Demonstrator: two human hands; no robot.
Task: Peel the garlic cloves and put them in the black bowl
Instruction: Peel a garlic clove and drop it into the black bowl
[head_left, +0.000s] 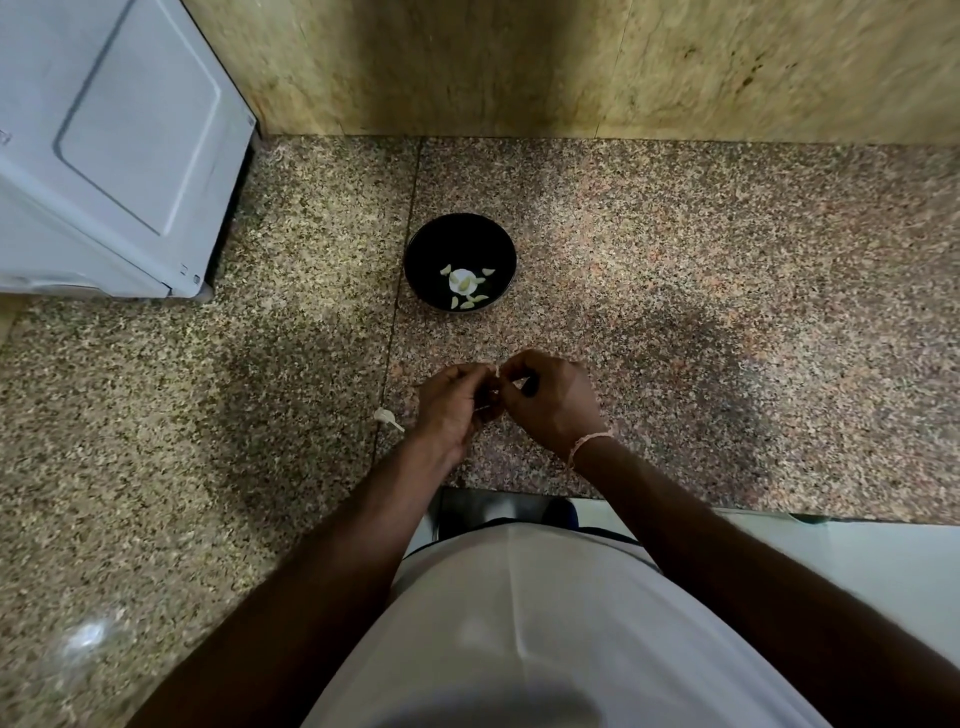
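White shirt (519, 623) fills the bottom, right under the camera. Over on the left sits a white appliance (114, 145) on the speckled stone worktop (208, 415), then a scrap of garlic skin (387, 417). Left hand (452, 402) and right hand (550, 402) meet, each grip pinching one garlic clove (496, 371), mostly hidden. Behind them, the black bowl (426, 249) holds peeled cloves (467, 286).

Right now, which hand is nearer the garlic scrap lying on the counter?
Left. The left hand sits just right of the garlic scrap; the right hand is farther right, beyond the left.
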